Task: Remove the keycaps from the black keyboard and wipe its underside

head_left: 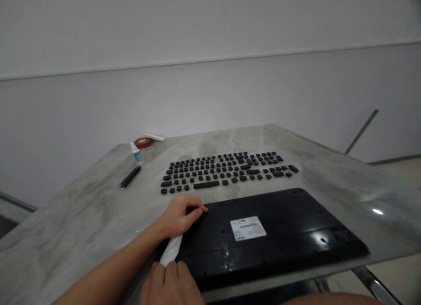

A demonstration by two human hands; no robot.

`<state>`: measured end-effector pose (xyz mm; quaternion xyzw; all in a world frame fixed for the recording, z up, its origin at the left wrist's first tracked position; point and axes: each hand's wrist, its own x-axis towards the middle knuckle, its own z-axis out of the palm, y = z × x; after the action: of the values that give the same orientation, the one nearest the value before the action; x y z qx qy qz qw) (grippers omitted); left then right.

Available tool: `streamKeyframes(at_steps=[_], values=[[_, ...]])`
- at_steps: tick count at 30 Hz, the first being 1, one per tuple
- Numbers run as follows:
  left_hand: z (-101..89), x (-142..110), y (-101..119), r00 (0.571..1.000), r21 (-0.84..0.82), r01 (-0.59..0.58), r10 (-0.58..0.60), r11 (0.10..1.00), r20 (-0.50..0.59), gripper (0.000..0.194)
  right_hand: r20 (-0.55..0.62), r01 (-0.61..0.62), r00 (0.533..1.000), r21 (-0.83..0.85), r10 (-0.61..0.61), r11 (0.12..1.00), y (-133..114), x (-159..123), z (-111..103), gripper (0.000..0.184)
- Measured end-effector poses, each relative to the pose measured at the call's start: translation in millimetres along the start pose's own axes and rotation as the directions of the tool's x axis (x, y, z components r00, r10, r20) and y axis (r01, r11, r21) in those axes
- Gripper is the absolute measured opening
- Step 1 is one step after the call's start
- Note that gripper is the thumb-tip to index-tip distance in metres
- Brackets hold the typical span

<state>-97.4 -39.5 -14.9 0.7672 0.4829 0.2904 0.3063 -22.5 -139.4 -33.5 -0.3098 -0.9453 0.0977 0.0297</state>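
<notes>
A black keyboard body (279, 235) lies face down near the front of the table, a white label (247, 228) on its underside. My left hand (180, 215) is closed at its upper left corner, fingertips resting on the top edge. Along the body's left side runs a folded white strip (171, 250), like tissue or cloth. At the bottom of the view, my right hand (171, 285) has its fingers curled on the lower end of this strip. Behind the body, loose black keycaps (204, 169) are spread out in keyboard-like rows, including a long space bar (206, 185).
At the left stand a small white-tipped bottle (137, 154) and a dark handheld tool (130, 177). A reddish-brown roll (143, 142) and a white bar (155, 137) lie at the back of the marbled table (85, 213). A wall rises behind.
</notes>
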Motion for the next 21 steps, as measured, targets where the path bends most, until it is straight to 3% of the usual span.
streamKeyframes(at_steps=[3,5,7,8,10,12,15,19,21], values=[[-1.7,1.6,-4.3,0.997,-0.114,0.064,-0.069,0.991,-0.042,0.028,0.049,0.28,0.96,-0.05,-0.277,0.959,11.0,-0.2,-23.3,0.013],[-3.5,2.5,-9.0,0.99,-0.221,0.096,-0.115,0.97,-0.077,0.031,0.039,0.464,0.886,-0.073,-0.462,0.883,28.3,-2.8,-35.5,0.014],[-5.8,3.1,-14.3,0.982,-0.34,0.11,-0.154,0.934,-0.106,0.036,-0.053,0.596,0.795,-0.115,-0.604,0.795,50.0,-4.0,-47.4,0.019],[-6.9,3.3,-16.9,0.979,-0.398,0.111,-0.169,0.911,-0.114,0.037,-0.077,0.597,0.791,-0.118,-0.607,0.793,61.4,-3.1,-53.4,0.024],[-9.3,3.6,-20.9,0.975,-0.496,0.109,-0.191,0.862,-0.116,0.039,-0.014,0.608,0.793,-0.046,-0.609,0.793,83.0,2.5,-63.7,0.03],[-11.8,3.6,-23.0,0.974,-0.561,0.111,-0.203,0.82,-0.104,0.038,0.025,0.654,0.756,0.019,-0.654,0.756,101.7,12.6,-67.7,0.025],[-16.0,2.9,-22.9,0.973,-0.603,0.114,-0.212,0.79,-0.094,0.035,-0.08,0.701,0.71,0.178,-0.7,0.691,121.8,28.2,-59.3,0.023],[-18.1,2.4,-22.3,0.971,-0.599,0.114,-0.217,0.793,-0.104,0.034,-0.208,0.675,0.736,0.285,-0.644,0.68,128.8,33.3,-43.2,0.025],[-16.2,3.2,-22.2,0.972,-0.584,0.123,-0.217,0.803,-0.093,0.036,-0.248,0.721,0.693,0.271,-0.677,0.638,125.7,30.1,-40.4,0.025]])
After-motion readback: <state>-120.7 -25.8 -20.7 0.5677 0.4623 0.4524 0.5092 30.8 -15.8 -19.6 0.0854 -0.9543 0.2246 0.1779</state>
